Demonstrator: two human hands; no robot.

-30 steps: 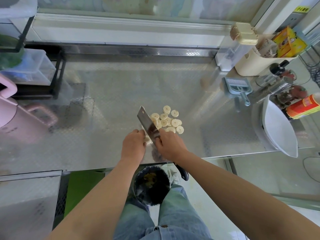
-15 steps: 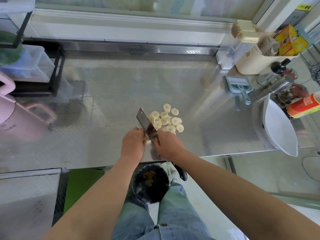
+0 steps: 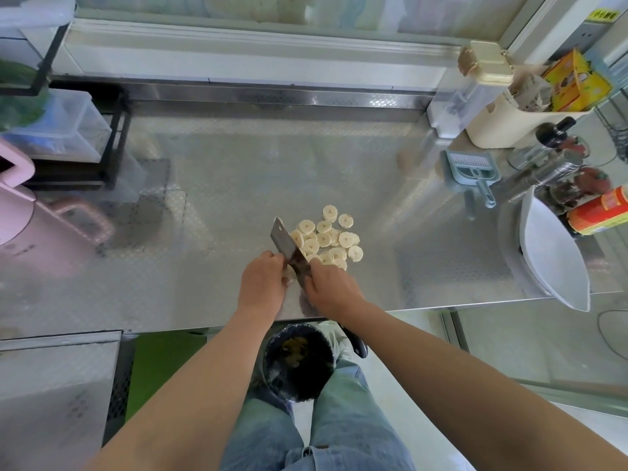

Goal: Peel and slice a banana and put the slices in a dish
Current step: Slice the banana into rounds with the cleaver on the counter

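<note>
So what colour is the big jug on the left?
The jug is pale pink, handle included; the head view, the only one, shows it.

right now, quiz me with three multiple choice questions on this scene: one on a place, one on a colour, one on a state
1. Where do the cut banana slices lie?
A. on a wooden board
B. on the steel counter, beside the cleaver blade
C. in a glass bowl

2. What colour is the jug at the left edge?
A. blue
B. green
C. pink

3. What is the right hand doing?
A. gripping the cleaver
B. resting flat on the counter
C. lifting a cup

1 B: they lie heaped on bare steel right of the blade.
2 C: body and handle are pink.
3 A: its fingers curl round the cleaver while the left hand holds the banana stub.
</note>
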